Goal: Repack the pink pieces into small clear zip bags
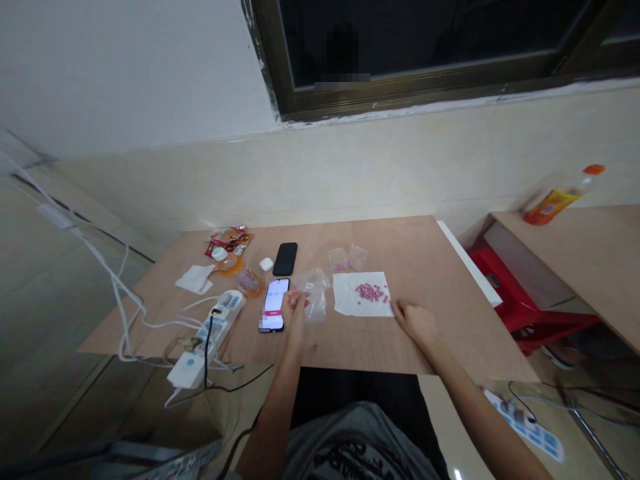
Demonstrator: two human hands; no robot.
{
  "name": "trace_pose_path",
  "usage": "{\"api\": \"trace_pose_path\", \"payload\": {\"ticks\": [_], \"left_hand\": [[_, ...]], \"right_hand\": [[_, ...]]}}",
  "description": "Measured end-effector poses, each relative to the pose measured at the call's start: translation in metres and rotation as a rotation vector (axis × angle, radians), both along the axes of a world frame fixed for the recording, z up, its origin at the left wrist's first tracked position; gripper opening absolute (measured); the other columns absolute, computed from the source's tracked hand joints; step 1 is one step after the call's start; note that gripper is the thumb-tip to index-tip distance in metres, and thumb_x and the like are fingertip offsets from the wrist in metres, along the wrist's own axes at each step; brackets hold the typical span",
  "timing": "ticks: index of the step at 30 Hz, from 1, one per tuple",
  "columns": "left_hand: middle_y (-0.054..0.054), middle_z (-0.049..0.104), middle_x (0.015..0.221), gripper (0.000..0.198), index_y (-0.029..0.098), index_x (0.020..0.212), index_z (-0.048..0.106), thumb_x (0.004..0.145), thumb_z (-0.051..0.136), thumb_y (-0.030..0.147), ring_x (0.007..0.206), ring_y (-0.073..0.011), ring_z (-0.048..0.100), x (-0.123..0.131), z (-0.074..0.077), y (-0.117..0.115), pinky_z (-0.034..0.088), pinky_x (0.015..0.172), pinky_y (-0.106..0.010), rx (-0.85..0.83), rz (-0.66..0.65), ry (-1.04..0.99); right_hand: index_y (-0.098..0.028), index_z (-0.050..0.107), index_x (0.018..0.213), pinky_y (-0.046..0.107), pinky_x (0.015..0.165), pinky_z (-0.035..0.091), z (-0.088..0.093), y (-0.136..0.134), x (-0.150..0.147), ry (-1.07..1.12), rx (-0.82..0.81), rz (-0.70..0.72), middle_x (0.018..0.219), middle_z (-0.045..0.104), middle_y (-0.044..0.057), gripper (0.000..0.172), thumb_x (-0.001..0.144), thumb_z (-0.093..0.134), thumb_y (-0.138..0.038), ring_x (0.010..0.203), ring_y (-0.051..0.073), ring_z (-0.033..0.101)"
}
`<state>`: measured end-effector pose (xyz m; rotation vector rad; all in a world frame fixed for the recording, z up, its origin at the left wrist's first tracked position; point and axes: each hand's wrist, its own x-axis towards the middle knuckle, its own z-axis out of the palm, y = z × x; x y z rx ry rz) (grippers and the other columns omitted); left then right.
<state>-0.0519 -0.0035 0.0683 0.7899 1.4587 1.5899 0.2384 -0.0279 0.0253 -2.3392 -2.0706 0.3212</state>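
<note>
My left hand (294,311) is over the right edge of a lit phone (275,300), its fingers curled together. Against its fingertips lie clear plastic bags (317,293); whether it grips one, or some small thing, is too small to tell. A white sheet of paper (345,293) carries a loose heap of small pink pieces (370,292), like beads or pills. At the sheet's right edge rests my right hand (414,320), fingers bent and closed, its tips close to the pink pieces. What those fingers hold, if anything, is hidden. Behind the paper are small clear bags (349,259) with pink pieces inside.
A dark phone (285,259), a small white case (266,265), an orange-tinted bottle (239,272), tissues (195,279) and red snack packets (233,240) lie leftward. A power strip (207,340) with trailing cables overlaps the table's left front edge. Right stands a red stool (530,300).
</note>
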Motion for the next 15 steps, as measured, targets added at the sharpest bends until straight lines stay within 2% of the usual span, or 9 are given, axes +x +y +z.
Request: {"api": "trace_pose_path", "payload": {"ticks": [3, 7, 11, 15], "left_hand": [[0.006, 0.058, 0.064, 0.035, 0.019, 0.085, 0.049, 0.063, 0.070, 0.036, 0.057, -0.0081, 0.057, -0.007, -0.008, -0.002, 0.043, 0.060, -0.020, -0.023, -0.007, -0.006], [0.009, 0.052, 0.059, 0.039, 0.020, 0.082, 0.045, 0.061, 0.074, 0.034, 0.057, -0.0082, 0.058, -0.004, -0.016, -0.011, 0.044, 0.062, -0.020, -0.050, -0.006, -0.036], [0.008, 0.054, 0.064, 0.044, 0.021, 0.082, 0.039, 0.062, 0.076, 0.034, 0.062, -0.0092, 0.061, 0.006, -0.024, -0.022, 0.046, 0.064, -0.020, -0.078, 0.031, -0.052], [0.010, 0.055, 0.063, 0.050, 0.023, 0.088, 0.034, 0.063, 0.076, 0.035, 0.059, -0.0101, 0.061, 0.009, -0.036, -0.033, 0.046, 0.061, -0.021, -0.110, 0.036, -0.021]], "right_hand": [[-0.018, 0.067, 0.088, 0.026, 0.062, 0.040, 0.001, 0.003, 0.005, -0.031, -0.003, 0.082, 0.087, 0.072, 0.012, 0.046, 0.098, 0.029, -0.041, 0.075, 0.021, 0.068], [-0.018, 0.068, 0.088, 0.026, 0.062, 0.038, -0.003, 0.008, 0.015, -0.029, -0.014, 0.162, 0.086, 0.072, 0.012, 0.048, 0.098, 0.027, -0.042, 0.075, 0.020, 0.068], [-0.018, 0.070, 0.086, 0.026, 0.061, 0.037, -0.005, 0.017, 0.012, -0.010, 0.039, 0.154, 0.085, 0.072, 0.013, 0.055, 0.098, 0.025, -0.047, 0.075, 0.021, 0.067], [-0.017, 0.071, 0.084, 0.027, 0.059, 0.035, -0.002, 0.035, -0.003, 0.037, 0.115, 0.154, 0.084, 0.072, 0.014, 0.060, 0.097, 0.023, -0.050, 0.075, 0.022, 0.067]]}}
